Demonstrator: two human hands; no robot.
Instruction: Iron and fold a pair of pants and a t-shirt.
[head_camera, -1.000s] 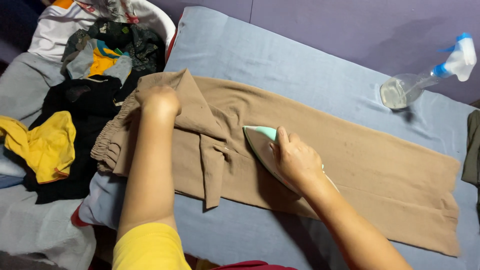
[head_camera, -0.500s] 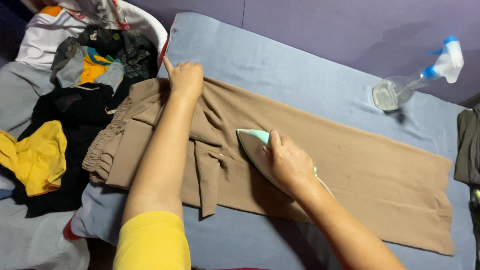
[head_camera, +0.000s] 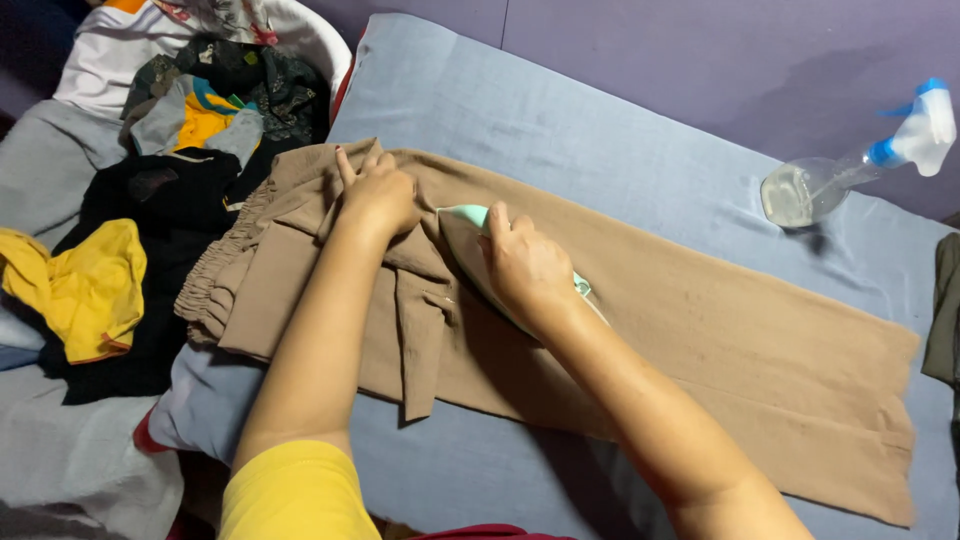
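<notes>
A pair of tan trousers (head_camera: 700, 340) lies flat along a blue-grey padded ironing surface (head_camera: 560, 110). My right hand (head_camera: 525, 265) grips a pale green and white iron (head_camera: 462, 222), which rests on the cloth near the waistband. My left hand (head_camera: 378, 190) presses on the bunched upper part of the trousers, just left of the iron's tip, fingers spread on the fabric. The elastic waistband (head_camera: 215, 290) hangs over the surface's left end.
A clear spray bottle (head_camera: 830, 175) with a blue and white nozzle lies at the far right. A heap of clothes sits to the left: a yellow piece (head_camera: 85, 285), black cloth (head_camera: 140, 200), and a white basket (head_camera: 300, 30) behind. A dark garment (head_camera: 945, 310) shows at the right edge.
My right hand has slid the iron left and up toward the waistband. My left hand shifted along the bunched top of the trousers and now sits right beside the iron's tip.
</notes>
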